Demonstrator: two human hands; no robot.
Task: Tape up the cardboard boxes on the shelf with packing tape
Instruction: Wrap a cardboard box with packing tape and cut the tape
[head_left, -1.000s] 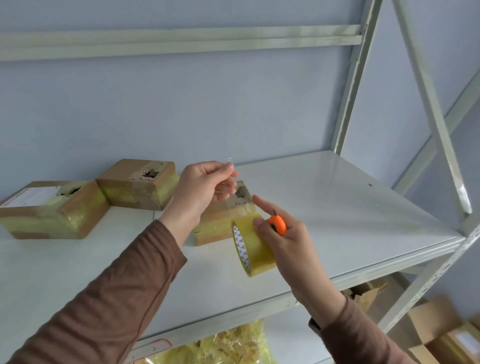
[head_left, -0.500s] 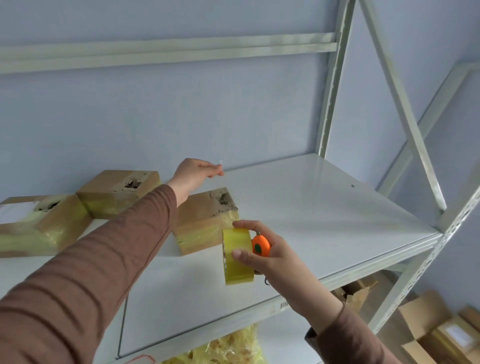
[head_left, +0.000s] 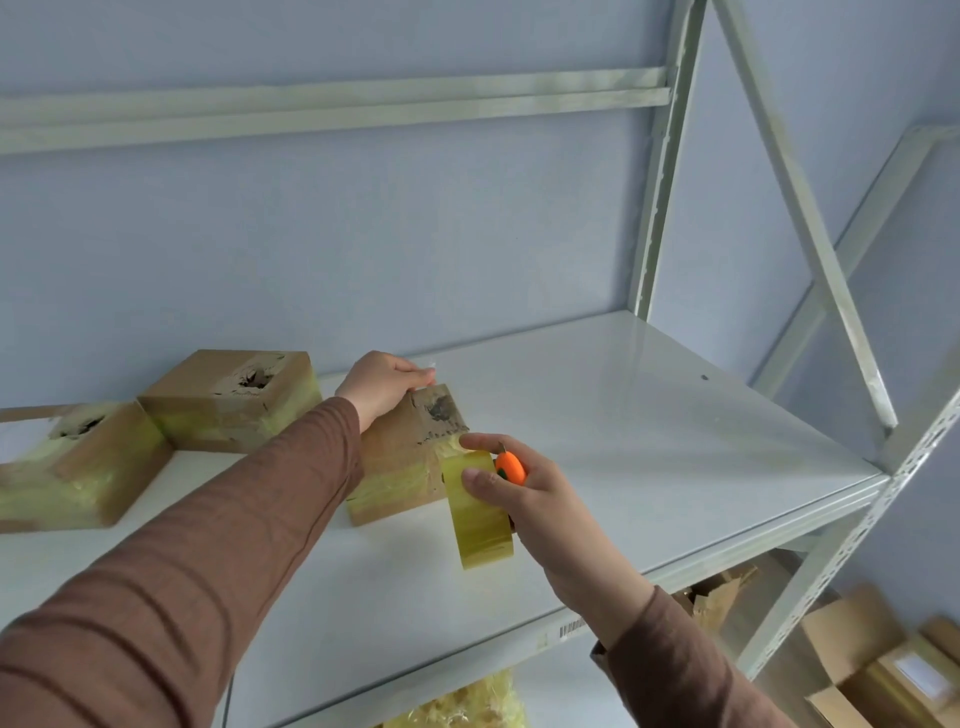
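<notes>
Head view, single entry.

Item 1: shelf, pale metal, carrying three cardboard boxes, all toward 9 o'clock of its middle.

Item 2: near box, brown, scuffed on top, already banded with yellowish tape low on its front face. It stood at the centre of the view, the one being worked on.

Item 3: left hand, at 12 o'clock of the near box, fingers curled and pinching a clear tape end at the box's far top edge; judged to be anchoring the strip so it could be drawn taut across the top.

Item 4: right hand, at 5 o'clock of the box, fingers wrapped around the tape roll, with a small orange cutter tucked against the palm, probably kept ready for severing the strip. The roll sat touching the box's front corner, held on edge so tape could pay out.

Item 5: middle box and far-left box, at 9 to 10 o'clock, touching each other, both showing tape bands; judged finished or nearly so.

Item 6: loose cartons, lower right, on the floor.
</notes>
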